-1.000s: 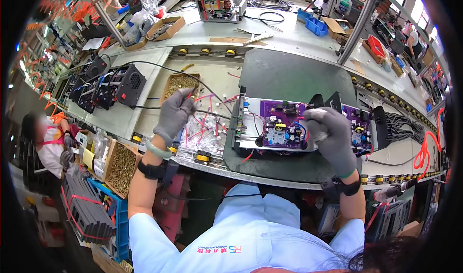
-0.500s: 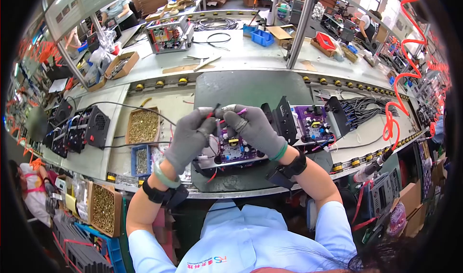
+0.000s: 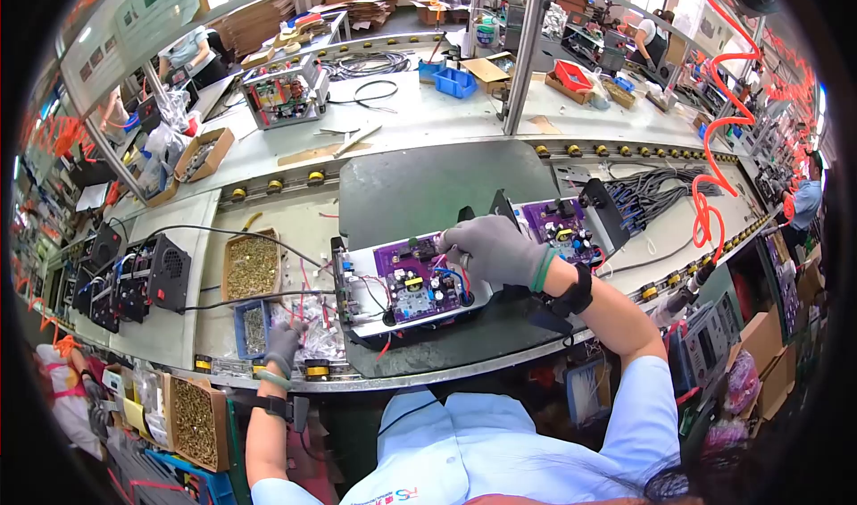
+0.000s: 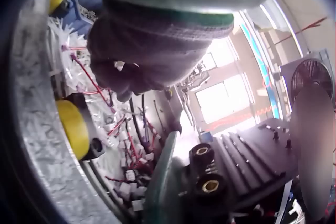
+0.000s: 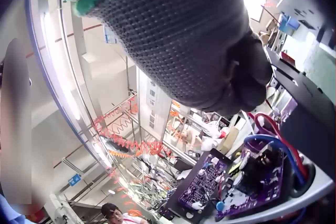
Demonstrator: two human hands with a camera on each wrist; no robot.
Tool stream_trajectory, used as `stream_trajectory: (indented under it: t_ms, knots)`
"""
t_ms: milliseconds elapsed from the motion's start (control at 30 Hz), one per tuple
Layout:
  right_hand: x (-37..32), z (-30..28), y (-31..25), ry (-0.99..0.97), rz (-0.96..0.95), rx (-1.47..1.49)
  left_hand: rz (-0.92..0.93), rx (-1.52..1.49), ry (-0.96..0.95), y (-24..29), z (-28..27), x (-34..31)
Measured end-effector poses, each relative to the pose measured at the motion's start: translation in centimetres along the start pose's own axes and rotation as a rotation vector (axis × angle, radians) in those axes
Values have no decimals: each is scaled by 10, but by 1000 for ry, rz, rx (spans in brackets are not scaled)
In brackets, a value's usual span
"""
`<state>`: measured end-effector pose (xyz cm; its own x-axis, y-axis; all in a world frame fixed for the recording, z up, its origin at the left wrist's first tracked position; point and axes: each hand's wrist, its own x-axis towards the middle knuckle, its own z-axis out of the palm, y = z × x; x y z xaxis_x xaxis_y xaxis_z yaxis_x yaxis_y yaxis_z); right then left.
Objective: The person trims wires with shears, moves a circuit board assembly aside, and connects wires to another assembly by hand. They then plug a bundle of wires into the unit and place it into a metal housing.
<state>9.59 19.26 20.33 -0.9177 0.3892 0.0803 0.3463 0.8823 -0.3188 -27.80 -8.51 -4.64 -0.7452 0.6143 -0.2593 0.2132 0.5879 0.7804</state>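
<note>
Stretching left-to-right, right end farther: chassis (image 3: pixel 362 262); right hand (image 3: pixel 496 248) curled above, left hand (image 3: pixel 284 342) near wires (image 4: pixel 90 76); cannot tell grips.

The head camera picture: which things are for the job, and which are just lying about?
Probably for the job:
- purple circuit board, by the right hand
- wire pile, by the left hand

Probably just lying about:
- blue bin, far bench
- red tray
</note>
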Motion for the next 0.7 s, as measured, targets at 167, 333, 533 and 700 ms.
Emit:
stream_trajectory:
  t_ms: [167,333,533,700]
  knots:
    - [-5,-23,-11,44,-79,-97,381,-58,206,130,-42,-30]
    - [-8,-13,-10,-55,-127,-182,730,-392,-60,255,-26,-76]
    - [-9,0,-5,-27,-159,-206,698,-249,-708,292,68,-73]
    - [-11,-9,-3,17,-245,-195,614,-108,-736,298,77,-71]
